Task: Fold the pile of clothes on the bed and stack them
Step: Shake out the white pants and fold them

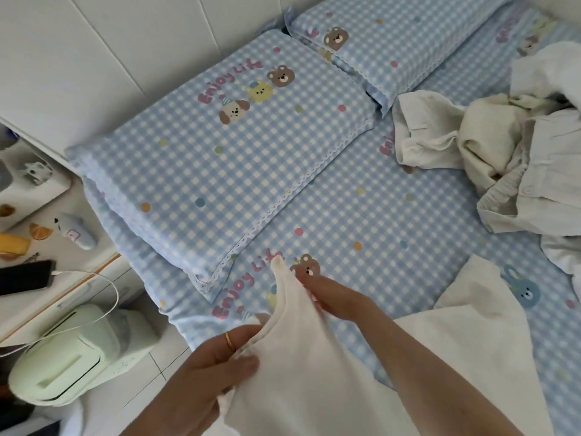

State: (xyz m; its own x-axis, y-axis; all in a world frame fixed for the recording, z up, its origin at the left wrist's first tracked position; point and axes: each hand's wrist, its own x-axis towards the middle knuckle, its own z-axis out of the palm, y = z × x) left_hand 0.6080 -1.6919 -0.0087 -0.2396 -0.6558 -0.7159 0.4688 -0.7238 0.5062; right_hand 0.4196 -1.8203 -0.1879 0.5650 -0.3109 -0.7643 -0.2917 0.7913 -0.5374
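Two hands on one white garment (314, 366) at the bed's near edge: left hand (217, 357) pinches its edge, thumb on top; right hand (333, 297) lies partly under a raised fold, grip unclear. Bed (361, 215) has a blue checked sheet and two matching pillows (220, 146). Pile of pale clothes (503, 146) sits far right. Bedside counter (47, 247) on left holds one phone (25, 278).

Both bare forearms reach forward and down from the lower edge of view. The left hand (220, 366), a gold ring on one finger, pinches with thumb against curled fingers. The right hand (333, 297) stretches farther ahead, fingers extended.
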